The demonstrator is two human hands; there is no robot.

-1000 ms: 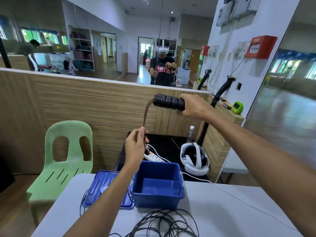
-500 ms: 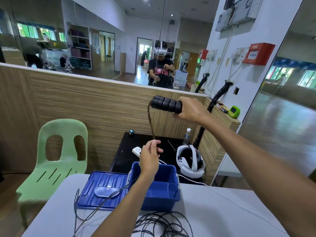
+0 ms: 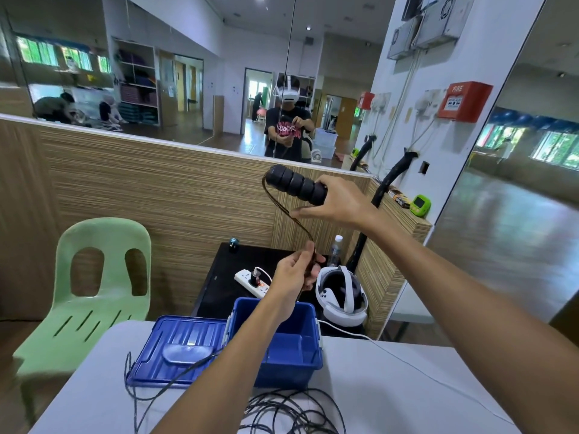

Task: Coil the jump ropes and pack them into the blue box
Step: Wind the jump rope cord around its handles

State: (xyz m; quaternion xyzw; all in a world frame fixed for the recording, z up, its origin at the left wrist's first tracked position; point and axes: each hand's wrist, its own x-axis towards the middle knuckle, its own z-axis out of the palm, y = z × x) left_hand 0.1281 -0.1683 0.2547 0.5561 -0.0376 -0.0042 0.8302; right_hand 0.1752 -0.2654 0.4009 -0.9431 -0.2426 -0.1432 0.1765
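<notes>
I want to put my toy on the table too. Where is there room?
The table is bare on the right, between the blue box and the right arm, with only a thin white cable crossing it. It is crowded in front with loose black rope, and on the left with the lid.

Both hands raised — right [image 3: 340,203] gripping high, left [image 3: 296,274] pinching below.

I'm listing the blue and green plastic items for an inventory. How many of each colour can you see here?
Blue: 2, the box and its lid
Green: 2, the chair and the small gadget on the ledge
Total: 4
</notes>
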